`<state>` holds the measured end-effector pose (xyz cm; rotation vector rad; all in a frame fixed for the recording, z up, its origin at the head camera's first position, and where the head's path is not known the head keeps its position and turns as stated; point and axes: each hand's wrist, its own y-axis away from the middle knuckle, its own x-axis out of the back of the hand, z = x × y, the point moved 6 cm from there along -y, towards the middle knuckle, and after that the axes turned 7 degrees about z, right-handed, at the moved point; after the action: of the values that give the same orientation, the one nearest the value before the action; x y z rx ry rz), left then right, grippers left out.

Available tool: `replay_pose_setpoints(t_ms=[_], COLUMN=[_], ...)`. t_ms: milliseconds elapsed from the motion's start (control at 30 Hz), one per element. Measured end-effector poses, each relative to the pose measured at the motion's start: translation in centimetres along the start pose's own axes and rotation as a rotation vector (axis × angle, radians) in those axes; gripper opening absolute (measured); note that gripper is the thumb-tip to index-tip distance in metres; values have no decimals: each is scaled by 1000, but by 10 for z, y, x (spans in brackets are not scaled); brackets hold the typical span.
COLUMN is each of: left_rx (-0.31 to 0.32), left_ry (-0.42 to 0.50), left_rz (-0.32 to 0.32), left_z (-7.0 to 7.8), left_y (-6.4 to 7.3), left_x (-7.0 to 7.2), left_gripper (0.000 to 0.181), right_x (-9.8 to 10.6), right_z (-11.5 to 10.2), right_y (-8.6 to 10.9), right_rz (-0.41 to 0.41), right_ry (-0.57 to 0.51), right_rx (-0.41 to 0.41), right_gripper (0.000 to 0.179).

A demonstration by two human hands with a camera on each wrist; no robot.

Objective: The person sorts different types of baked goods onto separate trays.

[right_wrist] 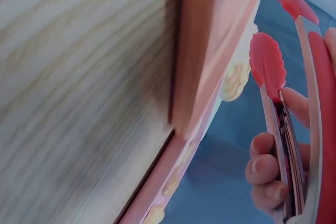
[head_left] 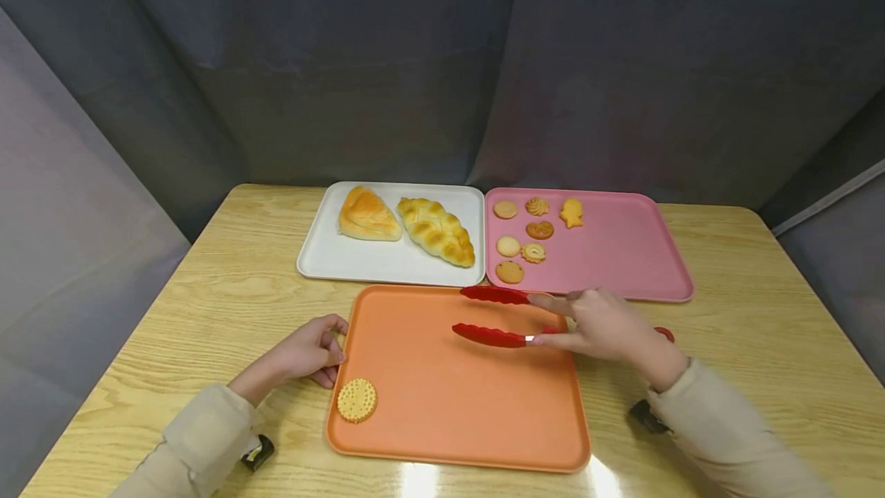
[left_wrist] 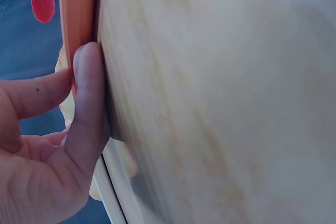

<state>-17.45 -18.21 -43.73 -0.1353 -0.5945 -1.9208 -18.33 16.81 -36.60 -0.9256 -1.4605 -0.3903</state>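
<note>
My right hand [head_left: 608, 325] holds red-tipped tongs [right_wrist: 268, 66] above the right half of the orange tray [head_left: 449, 406]. The two scalloped tips of the tongs are spread apart, with nothing between them. At the tray's left edge my left hand [head_left: 314, 352] pinches the rim, and the left wrist view shows thumb and finger [left_wrist: 89, 77] on it. A round, dimpled cracker [head_left: 356, 400] lies in the tray's front left corner. Part of the tongs' handle is hidden behind my right hand in the head view.
A white tray [head_left: 314, 260] behind holds a wedge-shaped bread [head_left: 369, 215] and a braided loaf [head_left: 437, 231]. Beside it, a pink tray [head_left: 622, 252] has several small cookies on its left half, among them a fish-shaped one [head_left: 571, 213]. Dark curtains hang behind the wooden table [head_left: 263, 252].
</note>
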Motion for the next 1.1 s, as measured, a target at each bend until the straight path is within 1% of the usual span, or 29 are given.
replay_pose_setpoints(t_ms=[133,333,433,633,700,867,933,1100], left_rx=[-10,-22,-21,-8,-1,1,-4,-2], left_ry=[3,15,12,0,-1,-1,-2,-8], left_rz=[-1,-6,-3,4,7,10,9,11], left_z=[1,3,3,1,-1,-1,-1,0], left_y=[0,2,2,0,1,1,0,0], left_x=[0,-2,-1,0,0,0,0,0], left_gripper=[30,31,31,30,30,30,30,29], right_x=[-2,-4,-6,-11,-12,-17,-21,-27], right_z=[-13,-31,-39,-54,-60,-73,-77,-87], right_y=[-4,-11,-15,-21,-23,-27,-29,-35], right_rz=[-27,-33,-42,-86,-80,-58,-59,-82], right_ry=[31,51,55,66,75,59,52,73], right_rx=[41,129,149,171,191,238,243,255], right_gripper=[58,61,62,64,65,66,66,67])
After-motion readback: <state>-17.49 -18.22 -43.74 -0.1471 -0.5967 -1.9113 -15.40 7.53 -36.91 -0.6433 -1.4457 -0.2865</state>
